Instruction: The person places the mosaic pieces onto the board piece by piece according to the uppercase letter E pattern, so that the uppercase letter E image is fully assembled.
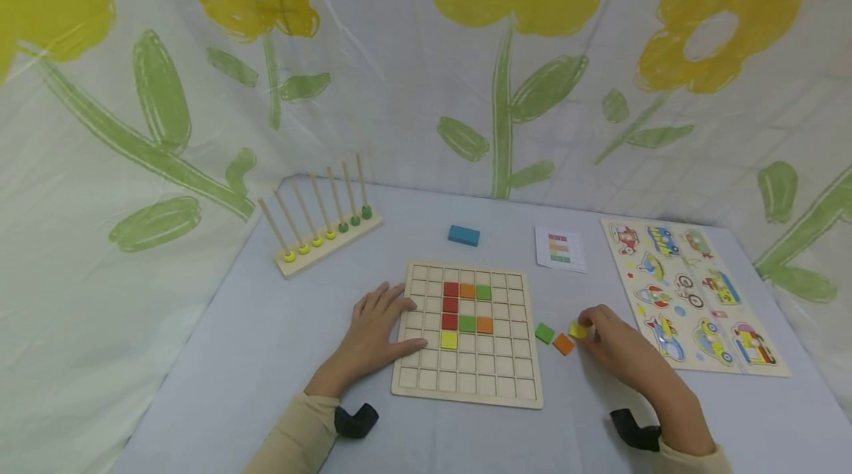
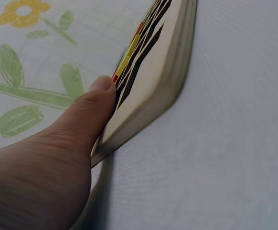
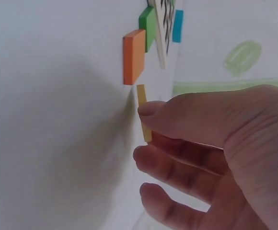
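A wooden grid board (image 1: 466,400) lies mid-table, with red, orange, green and yellow square tiles in some of its cells. My left hand (image 1: 374,330) rests on the board's left edge, its fingers spread and the thumb (image 2: 100,91) on the rim. To the right of the board, my right hand (image 1: 615,344) pinches a yellow tile (image 3: 143,112) between thumb and fingers, held on edge in the right wrist view. Beside it lie a loose green tile (image 1: 544,333) and an orange tile (image 1: 563,344).
A peg stand (image 1: 333,243) with yellow and green beads is at the back left. Behind the board are a blue block (image 1: 464,235) and a pattern card (image 1: 560,249) showing coloured squares. A picture puzzle board (image 1: 695,296) lies at the right.
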